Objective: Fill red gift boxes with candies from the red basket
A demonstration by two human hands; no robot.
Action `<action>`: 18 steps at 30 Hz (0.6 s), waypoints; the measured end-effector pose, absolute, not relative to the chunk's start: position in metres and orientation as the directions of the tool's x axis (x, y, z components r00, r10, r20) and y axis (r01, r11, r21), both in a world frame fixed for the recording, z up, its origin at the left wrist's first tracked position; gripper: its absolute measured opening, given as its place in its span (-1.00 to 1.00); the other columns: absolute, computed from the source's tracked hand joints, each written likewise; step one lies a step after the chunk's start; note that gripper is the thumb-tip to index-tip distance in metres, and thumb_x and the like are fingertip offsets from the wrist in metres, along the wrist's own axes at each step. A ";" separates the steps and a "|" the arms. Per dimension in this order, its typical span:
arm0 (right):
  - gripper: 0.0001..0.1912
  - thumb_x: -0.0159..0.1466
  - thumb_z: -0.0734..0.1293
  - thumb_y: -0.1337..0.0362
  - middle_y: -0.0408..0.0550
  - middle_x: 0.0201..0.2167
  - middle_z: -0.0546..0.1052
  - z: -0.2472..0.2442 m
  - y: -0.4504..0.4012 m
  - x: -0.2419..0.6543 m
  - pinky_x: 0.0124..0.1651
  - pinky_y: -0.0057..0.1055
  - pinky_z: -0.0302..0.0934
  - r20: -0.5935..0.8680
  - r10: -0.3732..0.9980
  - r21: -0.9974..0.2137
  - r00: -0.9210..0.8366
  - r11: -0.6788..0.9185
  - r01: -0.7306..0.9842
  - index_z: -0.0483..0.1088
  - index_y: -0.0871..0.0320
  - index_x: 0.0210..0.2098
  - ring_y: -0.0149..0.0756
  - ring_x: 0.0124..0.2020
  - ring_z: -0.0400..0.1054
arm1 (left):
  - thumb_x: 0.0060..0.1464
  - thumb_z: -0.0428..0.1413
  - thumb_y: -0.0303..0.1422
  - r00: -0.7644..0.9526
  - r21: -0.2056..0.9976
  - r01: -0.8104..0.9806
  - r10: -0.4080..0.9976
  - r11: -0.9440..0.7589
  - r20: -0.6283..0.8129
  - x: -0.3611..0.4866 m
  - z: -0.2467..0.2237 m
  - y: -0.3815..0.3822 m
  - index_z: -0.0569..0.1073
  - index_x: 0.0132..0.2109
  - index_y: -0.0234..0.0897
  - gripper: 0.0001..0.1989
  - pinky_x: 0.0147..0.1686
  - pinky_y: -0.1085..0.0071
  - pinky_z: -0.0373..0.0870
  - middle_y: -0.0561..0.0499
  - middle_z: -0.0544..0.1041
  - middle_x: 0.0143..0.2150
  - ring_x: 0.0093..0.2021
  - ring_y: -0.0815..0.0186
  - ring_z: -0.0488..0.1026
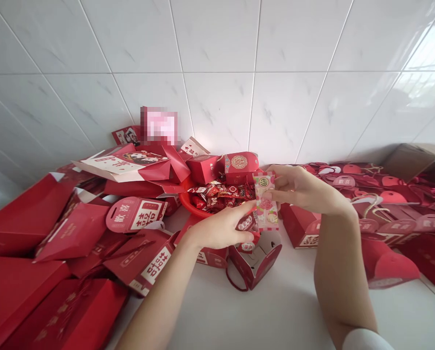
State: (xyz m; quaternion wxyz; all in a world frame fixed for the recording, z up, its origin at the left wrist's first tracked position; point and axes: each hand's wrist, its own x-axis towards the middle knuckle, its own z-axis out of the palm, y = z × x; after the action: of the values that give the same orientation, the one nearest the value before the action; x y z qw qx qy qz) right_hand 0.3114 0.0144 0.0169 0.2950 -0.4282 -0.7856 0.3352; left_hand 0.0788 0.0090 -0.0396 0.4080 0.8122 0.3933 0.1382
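Observation:
Above an open red gift box (255,262) near the middle, my left hand (222,228) is closed on small red-wrapped candies (245,223), one of them by the fingertips at the box's opening. My right hand (293,189) pinches a clear and pink candy packet (266,201) by its side and holds it upright, just right of the left fingers. Behind both hands lies a red bowl (191,206) filled with wrapped candies (217,192). A red cord hangs from the open box onto the white surface.
Red boxes and bags (75,233) are heaped on the left. Rows of red handled boxes (392,218) cover the right side, with a brown carton (410,160) behind. Two small red boxes (241,163) stand behind the bowl, near the tiled wall (217,97).

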 end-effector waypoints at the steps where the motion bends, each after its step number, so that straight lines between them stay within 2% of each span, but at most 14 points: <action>1: -0.67 0.20 0.44 0.06 -0.18 -0.52 0.44 0.018 0.013 0.312 -0.45 -0.43 0.17 0.176 0.868 -0.777 -0.464 0.411 0.476 0.39 0.12 -0.17 -0.33 -0.46 0.32 | 0.08 0.24 -0.27 0.666 0.785 0.526 0.732 -0.328 -0.140 0.079 -0.040 0.009 0.05 0.47 -0.11 -0.12 0.26 0.12 0.31 -0.13 0.30 0.40 0.34 0.01 0.31; 4: -0.70 0.21 0.42 0.07 -0.14 -0.44 0.48 0.020 0.011 0.309 -0.40 -0.42 0.21 0.189 0.838 -0.766 -0.512 0.452 0.456 0.41 0.13 -0.18 -0.31 -0.40 0.36 | 0.10 0.24 -0.28 0.676 0.823 0.507 0.710 -0.255 -0.197 0.076 -0.039 0.011 0.09 0.45 -0.14 -0.16 0.15 0.18 0.43 -0.19 0.44 0.28 0.22 0.07 0.45; 9: -0.72 0.24 0.39 0.19 -0.23 -0.49 0.39 0.018 0.012 0.300 -0.47 -0.47 0.10 0.185 0.812 -0.714 -0.554 0.499 0.492 0.39 0.16 -0.09 -0.42 -0.50 0.24 | 0.13 0.23 -0.24 0.644 0.842 0.436 0.763 -0.318 -0.045 0.070 -0.028 0.011 0.29 0.33 -0.18 -0.35 0.06 0.25 0.47 -0.14 0.53 0.14 0.15 0.13 0.48; 11: -0.71 0.24 0.38 0.26 -0.22 -0.44 0.43 0.017 0.012 0.295 -0.47 -0.48 0.10 0.191 0.810 -0.687 -0.555 0.514 0.514 0.38 0.15 -0.06 -0.43 -0.50 0.25 | 0.13 0.24 -0.22 0.634 0.840 0.430 0.773 -0.330 -0.021 0.067 -0.024 0.010 0.34 0.29 -0.18 -0.40 0.07 0.26 0.46 -0.11 0.54 0.12 0.13 0.14 0.49; 14: -0.78 0.26 0.36 0.30 -0.15 -0.32 0.52 0.016 0.009 0.286 -0.40 -0.47 0.17 0.165 0.765 -0.642 -0.623 0.563 0.521 0.40 0.14 -0.09 -0.40 -0.43 0.35 | 0.17 0.21 -0.18 0.624 0.816 0.460 0.782 -0.350 -0.017 0.060 -0.020 0.009 0.30 0.32 -0.15 -0.38 0.11 0.26 0.43 -0.07 0.54 0.13 0.14 0.14 0.49; 18: -0.91 0.31 0.31 0.38 -0.11 -0.36 0.56 0.012 0.004 0.270 -0.38 -0.47 0.13 -0.001 0.718 -0.530 -0.696 0.590 0.609 0.45 0.19 -0.21 -0.39 -0.42 0.39 | 0.20 0.16 -0.13 0.618 0.762 0.513 0.786 -0.394 -0.010 0.052 -0.015 0.006 0.23 0.38 -0.10 -0.35 0.15 0.27 0.37 -0.04 0.51 0.21 0.21 0.12 0.44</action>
State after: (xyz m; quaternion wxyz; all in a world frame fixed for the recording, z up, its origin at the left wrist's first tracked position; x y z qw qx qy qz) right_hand 0.2704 0.0044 0.0124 0.1068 -0.3748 -0.8852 0.2541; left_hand 0.0524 0.0061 -0.0147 0.3798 0.8154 0.3984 0.1795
